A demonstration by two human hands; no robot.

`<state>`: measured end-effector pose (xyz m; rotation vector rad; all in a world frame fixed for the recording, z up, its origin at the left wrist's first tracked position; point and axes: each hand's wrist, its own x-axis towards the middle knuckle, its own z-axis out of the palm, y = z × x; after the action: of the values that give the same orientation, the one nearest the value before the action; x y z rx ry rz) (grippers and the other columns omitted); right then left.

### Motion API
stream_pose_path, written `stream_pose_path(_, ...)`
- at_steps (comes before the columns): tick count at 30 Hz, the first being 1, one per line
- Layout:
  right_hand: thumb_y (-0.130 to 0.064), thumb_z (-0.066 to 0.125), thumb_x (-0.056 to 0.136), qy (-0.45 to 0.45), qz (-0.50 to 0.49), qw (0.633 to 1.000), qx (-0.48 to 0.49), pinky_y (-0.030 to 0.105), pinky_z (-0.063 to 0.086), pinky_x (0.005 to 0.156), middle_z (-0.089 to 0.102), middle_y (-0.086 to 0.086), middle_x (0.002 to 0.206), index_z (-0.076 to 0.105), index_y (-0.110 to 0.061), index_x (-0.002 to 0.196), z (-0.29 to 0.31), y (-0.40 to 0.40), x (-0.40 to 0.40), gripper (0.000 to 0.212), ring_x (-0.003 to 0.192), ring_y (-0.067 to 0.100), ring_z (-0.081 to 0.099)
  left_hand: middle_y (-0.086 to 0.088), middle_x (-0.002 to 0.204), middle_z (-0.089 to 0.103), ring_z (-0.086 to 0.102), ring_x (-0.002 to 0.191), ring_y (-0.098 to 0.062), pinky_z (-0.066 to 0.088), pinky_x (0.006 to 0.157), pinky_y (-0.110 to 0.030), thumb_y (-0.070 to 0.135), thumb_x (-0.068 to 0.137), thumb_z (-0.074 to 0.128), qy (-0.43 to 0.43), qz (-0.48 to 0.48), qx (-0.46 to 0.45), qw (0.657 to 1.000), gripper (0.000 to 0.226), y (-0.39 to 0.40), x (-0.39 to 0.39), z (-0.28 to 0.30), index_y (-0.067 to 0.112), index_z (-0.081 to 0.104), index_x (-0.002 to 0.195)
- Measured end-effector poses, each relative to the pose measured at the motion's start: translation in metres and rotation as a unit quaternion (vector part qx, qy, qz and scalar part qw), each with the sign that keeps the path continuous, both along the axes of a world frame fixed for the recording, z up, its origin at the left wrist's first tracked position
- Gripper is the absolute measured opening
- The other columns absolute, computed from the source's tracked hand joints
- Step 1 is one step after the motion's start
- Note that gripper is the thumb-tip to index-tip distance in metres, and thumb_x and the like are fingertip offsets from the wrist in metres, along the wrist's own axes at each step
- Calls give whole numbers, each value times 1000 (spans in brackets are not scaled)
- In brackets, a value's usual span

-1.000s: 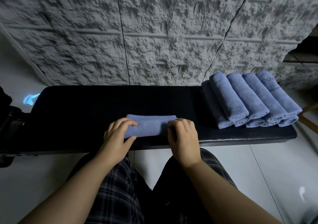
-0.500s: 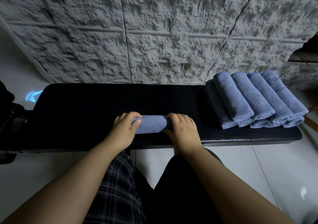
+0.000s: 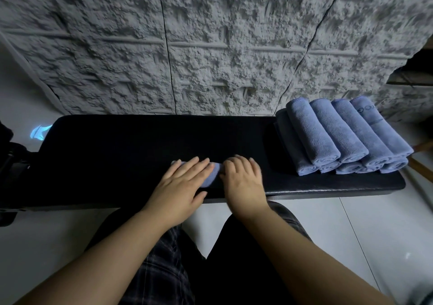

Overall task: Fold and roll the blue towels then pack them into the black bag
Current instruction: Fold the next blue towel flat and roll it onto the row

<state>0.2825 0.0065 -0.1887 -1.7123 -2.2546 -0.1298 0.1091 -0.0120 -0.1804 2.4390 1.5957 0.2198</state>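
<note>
A rolled blue towel (image 3: 212, 172) is pressed flat on the black desk (image 3: 117, 154) under the left hand (image 3: 180, 187) and right hand (image 3: 242, 182). Both grips are wide, fingers extended. Rolled towels (image 3: 339, 135) are stacked to the right of the right grip.

Rolled blue towel (image 3: 212, 172) lying crosswise at centre; stack of rolled blue towels (image 3: 339, 138) at 2 o'clock, ends facing viewer.

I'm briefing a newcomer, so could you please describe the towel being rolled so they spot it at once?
On the long black bench against the textured wall, look near its front edge. The blue towel lies under the left hand and right hand. Unlike the stacked rolled towels at the bench's right end, it lies alone, crosswise.
</note>
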Motion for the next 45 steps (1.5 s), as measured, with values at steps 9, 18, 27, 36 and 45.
stream_pose_path(9, -47, 28, 94, -77, 46, 995, -53, 45, 17, 111, 31, 18, 151, 26, 1, 144, -19, -21, -9, 70, 141, 30, 25, 26, 151, -3, -14, 136, 10, -15, 111, -20, 54, 78, 13, -48, 19, -54, 997, 70, 2, -5, -7, 38, 3, 146)
stream_pose_path(18, -51, 16, 99, -62, 60, 992, -88, 42, 14, 113, 27, 12, 153, 25, -5, 146, -21, -14, -3, 66, 144, 27, 19, 24, 151, 4, -4, 137, 5, -1, 113, -24, 34, 93, 30, -72, 33, -58, 995, 55, 6, -16, -1, 42, 14, 145)
stream_pose_path(27, -45, 30, 96, 1, -8, 997, -73, 43, 14, 113, 33, 8, 152, 30, -15, 145, -18, -5, -1, 58, 141, 28, 26, 19, 152, 11, 20, 134, 1, 25, 101, -17, 7, 92, 49, -199, 73, -173, 962, 50, -5, -28, 5, 32, 35, 133)
stream_pose_path(36, -12, 66, 72, 207, -154, 964, -61, 52, 31, 103, 45, 19, 139, 56, -12, 127, -2, -5, 15, 56, 125, 39, 45, 22, 132, 26, 37, 118, 1, 37, 100, -21, 9, 95, 43, -203, 51, -218, 953, 60, -9, 21, 1, 51, 27, 137)
stream_pose_path(45, -26, 55, 91, 368, -131, 897, -205, 27, 41, 93, 38, 4, 133, 38, -29, 139, 19, -18, 42, 51, 115, 21, 50, 13, 136, 32, 36, 126, -2, 35, 98, -8, -12, 81, 44, -294, 50, -295, 908, 84, 20, 83, -1, 53, 30, 133)
